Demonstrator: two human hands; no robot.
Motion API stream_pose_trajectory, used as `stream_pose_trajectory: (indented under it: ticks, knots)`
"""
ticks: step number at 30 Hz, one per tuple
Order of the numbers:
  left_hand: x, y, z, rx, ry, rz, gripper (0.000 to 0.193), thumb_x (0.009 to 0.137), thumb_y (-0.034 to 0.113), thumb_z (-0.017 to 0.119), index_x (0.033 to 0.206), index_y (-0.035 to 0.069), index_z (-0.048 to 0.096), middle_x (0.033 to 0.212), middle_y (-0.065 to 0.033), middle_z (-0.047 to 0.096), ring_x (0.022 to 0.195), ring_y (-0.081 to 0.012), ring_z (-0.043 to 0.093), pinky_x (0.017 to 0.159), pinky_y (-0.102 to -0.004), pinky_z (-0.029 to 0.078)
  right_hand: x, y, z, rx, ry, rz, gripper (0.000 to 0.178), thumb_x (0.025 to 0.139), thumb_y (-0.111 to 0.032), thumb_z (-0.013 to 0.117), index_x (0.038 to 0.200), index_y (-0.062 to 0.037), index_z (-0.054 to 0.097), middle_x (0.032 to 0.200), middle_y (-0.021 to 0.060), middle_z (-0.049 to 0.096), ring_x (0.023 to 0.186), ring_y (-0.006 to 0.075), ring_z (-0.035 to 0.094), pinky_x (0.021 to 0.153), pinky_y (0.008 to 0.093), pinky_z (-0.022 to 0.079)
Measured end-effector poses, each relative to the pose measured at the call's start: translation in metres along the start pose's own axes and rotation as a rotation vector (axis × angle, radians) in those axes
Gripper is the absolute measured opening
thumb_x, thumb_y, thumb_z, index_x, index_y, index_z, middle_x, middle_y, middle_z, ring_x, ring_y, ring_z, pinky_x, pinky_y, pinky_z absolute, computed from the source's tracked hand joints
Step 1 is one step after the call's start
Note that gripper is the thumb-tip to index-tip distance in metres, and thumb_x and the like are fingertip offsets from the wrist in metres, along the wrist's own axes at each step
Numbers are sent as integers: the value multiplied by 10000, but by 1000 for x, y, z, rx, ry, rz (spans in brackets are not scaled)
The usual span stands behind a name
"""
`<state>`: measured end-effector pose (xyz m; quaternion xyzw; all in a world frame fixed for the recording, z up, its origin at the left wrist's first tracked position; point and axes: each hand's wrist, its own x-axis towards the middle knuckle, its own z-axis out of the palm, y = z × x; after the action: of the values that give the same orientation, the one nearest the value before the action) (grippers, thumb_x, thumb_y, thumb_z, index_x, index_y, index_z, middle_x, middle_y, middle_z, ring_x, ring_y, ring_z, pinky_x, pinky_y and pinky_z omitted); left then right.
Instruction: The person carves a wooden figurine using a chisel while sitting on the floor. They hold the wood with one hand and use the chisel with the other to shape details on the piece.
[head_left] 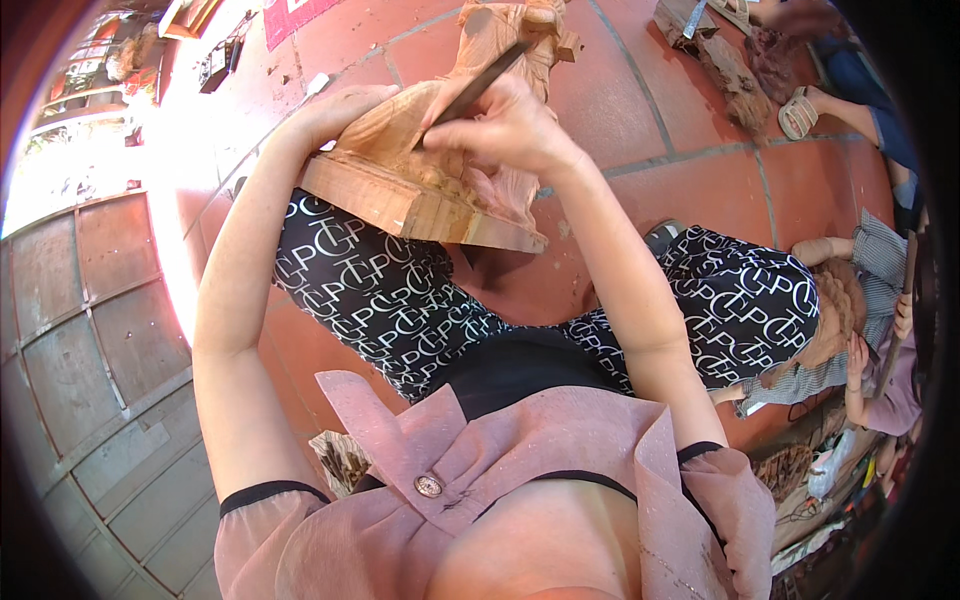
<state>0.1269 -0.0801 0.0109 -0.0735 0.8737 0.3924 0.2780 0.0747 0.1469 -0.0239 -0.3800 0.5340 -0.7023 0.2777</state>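
A pale orange-brown wood carving with a squared base and carved relief leans across my left leg, its base toward me. My left hand lies along its left side, holding it, with the fingertips partly hidden behind the wood. In my right hand is a slim, dark, flat carving tool, gripped between thumb and fingers. One end of the tool touches the carved surface near the middle of the piece; the other slants up to the right. The far part of the carving reaches the upper edge of the view.
Red floor tiles surround me. Rough wood pieces and another person's sandalled foot are at the upper right. At right, people work on a carved piece, one holding a long rod. A panelled surface stands left.
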Motion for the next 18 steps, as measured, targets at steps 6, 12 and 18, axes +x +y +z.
stream_pose_trajectory:
  ticks: [6, 12, 18]
  knots:
    - [-4, 10, 1, 70, 41, -55, 391, 914, 230, 395, 1223, 18, 504, 1206, -90, 560, 1081, -163, 508, 950, -298, 366, 7, -5, -24, 129, -14, -30, 98, 717, 28, 680, 798, -9, 640, 739, 2, 636, 691, 80, 588, 648, 223, 479]
    - [0, -4, -2, 92, 16, -16, 410, 924, 259, 388, 1250, 32, 488, 1211, -90, 559, 1093, -169, 507, 960, -297, 358, 13, 12, -23, 69, 28, 178, 94, 696, -51, 715, 766, -30, 655, 727, 9, 644, 658, 52, 571, 596, 210, 455]
    - [4, -12, -4, 32, 7, -69, 403, 924, 265, 394, 1256, 59, 493, 1223, -88, 550, 1103, -159, 499, 967, -293, 348, 4, 3, 8, 28, -55, 54, 136, 705, -33, 714, 823, -50, 649, 791, -18, 639, 724, 35, 563, 611, 224, 458]
